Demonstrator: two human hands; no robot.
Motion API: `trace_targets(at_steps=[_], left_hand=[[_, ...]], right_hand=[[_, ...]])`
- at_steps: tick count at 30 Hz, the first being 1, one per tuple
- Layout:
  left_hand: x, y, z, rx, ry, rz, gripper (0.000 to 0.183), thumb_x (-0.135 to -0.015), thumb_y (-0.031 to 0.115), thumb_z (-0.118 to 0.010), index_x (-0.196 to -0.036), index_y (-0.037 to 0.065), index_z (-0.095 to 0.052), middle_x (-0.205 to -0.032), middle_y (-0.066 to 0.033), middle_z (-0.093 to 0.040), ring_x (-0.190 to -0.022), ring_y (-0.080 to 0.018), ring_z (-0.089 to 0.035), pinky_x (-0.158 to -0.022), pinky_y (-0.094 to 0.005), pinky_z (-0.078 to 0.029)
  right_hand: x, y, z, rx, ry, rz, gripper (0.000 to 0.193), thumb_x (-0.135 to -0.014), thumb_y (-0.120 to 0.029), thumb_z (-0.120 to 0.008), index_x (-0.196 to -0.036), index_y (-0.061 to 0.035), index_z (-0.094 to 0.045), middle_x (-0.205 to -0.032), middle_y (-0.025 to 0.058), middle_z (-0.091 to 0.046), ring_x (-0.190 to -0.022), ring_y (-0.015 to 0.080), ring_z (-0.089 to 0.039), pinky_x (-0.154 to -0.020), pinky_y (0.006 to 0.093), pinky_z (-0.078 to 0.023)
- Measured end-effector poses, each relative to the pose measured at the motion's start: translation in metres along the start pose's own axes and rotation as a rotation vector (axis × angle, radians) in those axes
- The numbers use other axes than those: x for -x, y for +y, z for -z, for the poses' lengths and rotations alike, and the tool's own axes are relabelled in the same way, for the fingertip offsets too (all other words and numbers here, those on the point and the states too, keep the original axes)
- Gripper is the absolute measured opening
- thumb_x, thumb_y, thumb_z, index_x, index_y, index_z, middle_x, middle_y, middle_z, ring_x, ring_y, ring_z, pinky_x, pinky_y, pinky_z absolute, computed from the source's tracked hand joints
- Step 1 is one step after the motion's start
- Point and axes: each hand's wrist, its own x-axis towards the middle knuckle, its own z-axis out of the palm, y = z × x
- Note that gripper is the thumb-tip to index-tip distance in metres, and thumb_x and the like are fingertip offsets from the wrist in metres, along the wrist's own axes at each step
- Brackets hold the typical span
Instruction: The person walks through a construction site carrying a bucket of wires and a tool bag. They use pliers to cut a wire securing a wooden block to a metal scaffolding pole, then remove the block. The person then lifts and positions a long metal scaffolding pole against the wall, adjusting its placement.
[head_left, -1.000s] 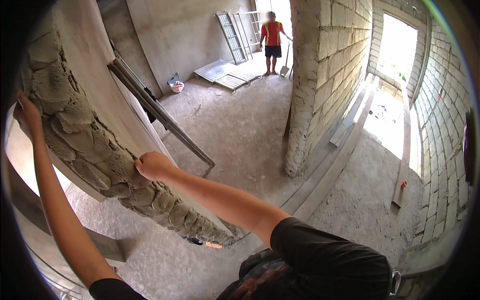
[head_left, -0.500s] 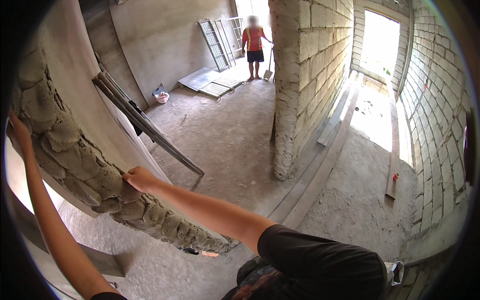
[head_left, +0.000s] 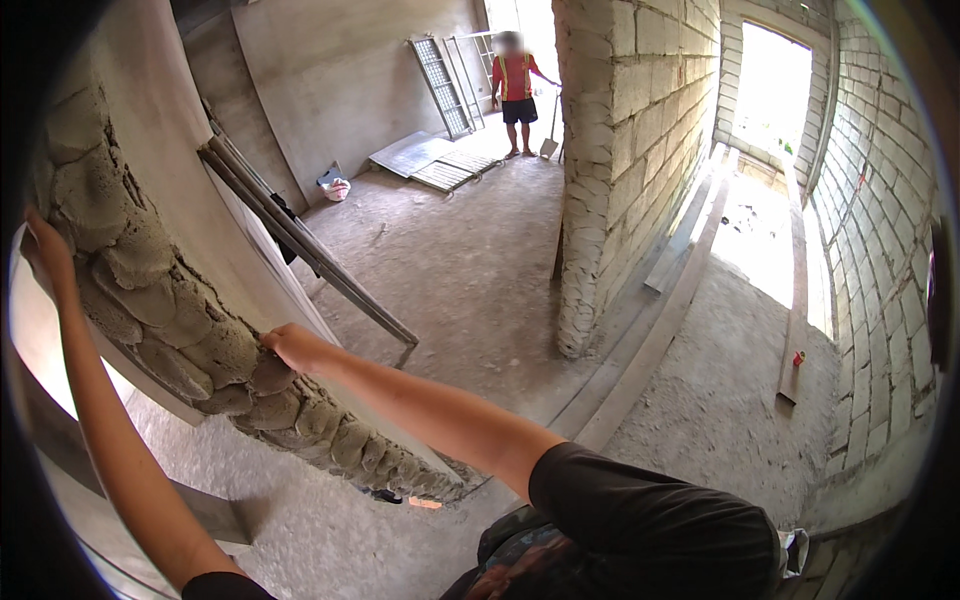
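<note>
A wall end coated in rough, lumpy grey mortar (head_left: 215, 345) runs slantwise down the left side. My right hand (head_left: 297, 348) is closed at its edge, fingers curled against the mortar; anything inside them is too small or hidden to make out. Higher up the same wall end, near the left rim of the picture, my left hand (head_left: 50, 255) is beside the mortar. Its fingers are mostly hidden. Both arms are stretched out, the right one across the smooth plastered face.
Long poles (head_left: 310, 245) lean beyond the wall. A person (head_left: 516, 85) in a red vest stands at the back with a shovel (head_left: 549, 145), near metal grilles (head_left: 440, 88). A block wall (head_left: 660, 110) rises mid-view; planks (head_left: 655, 355) lie along its foot.
The view has shifted slightly, so the room appears a little farther right. Both hands keep about the same places along the mortared wall end.
</note>
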Motion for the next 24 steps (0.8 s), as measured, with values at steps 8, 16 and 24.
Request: trace_targets(at_steps=[8,16,24], left_hand=[[0.012,0.015,0.006,0.005,-0.004,0.034,0.085,-0.095,0.070,-0.035,-0.140,-0.001,-0.052,-0.143,-0.0253,-0.052,-0.129,-0.0420,-0.051,-0.107,-0.0444,-0.041],[-0.009,-0.002,0.012,-0.012,0.036,-0.067,0.082,-0.096,0.067,-0.037,-0.139,-0.001,-0.053,-0.142,-0.0246,-0.053,-0.129,-0.0411,-0.052,-0.106,-0.0455,-0.041],[0.003,0.013,0.009,0.008,0.024,0.018,0.081,-0.096,0.067,-0.038,-0.138,0.000,-0.054,-0.141,-0.0246,-0.053,-0.128,-0.0417,-0.052,-0.106,-0.0474,-0.041]], right_hand=[[0.000,-0.008,0.002,0.041,0.032,-0.115,0.036,-0.097,-0.033,-0.053,-0.082,-0.0021,-0.065,-0.073,0.0080,-0.060,-0.072,0.0200,-0.057,-0.069,0.0401,-0.044],[-0.002,-0.013,-0.013,-0.003,0.036,-0.112,0.036,-0.096,-0.031,-0.055,-0.073,-0.0027,-0.061,-0.063,0.0024,-0.050,-0.064,0.0145,-0.048,-0.060,0.0382,-0.039],[-0.005,-0.002,-0.010,-0.007,0.075,-0.134,0.046,-0.096,-0.039,-0.055,-0.096,0.0036,-0.071,-0.091,0.0193,-0.069,-0.090,0.0295,-0.065,-0.081,0.0425,-0.047]])
